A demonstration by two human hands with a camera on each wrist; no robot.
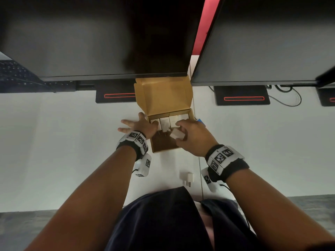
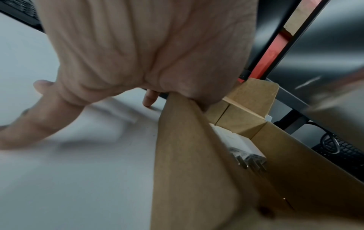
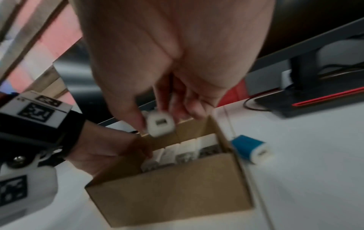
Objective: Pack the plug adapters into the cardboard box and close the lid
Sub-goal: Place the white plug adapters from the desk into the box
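Right hand: fingers pinch a white plug adapter above the cardboard box. Left hand: fingers spread wide, palm against the box's left wall, fingertips on the white desk. Box: lid upright, four white adapters in its far row (prongs toward the person). Loose: blue adapter just right of box; white adapter near the desk's front edge.

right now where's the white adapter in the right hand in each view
Head: held adapter sits just right of centre, pinched by the right hand over the open box.
Left wrist: not in it; only a packed adapter shows inside the box.
Right wrist: centre, at the fingertips, port facing the camera.
Shared landmark: the box, steadied by the left hand.
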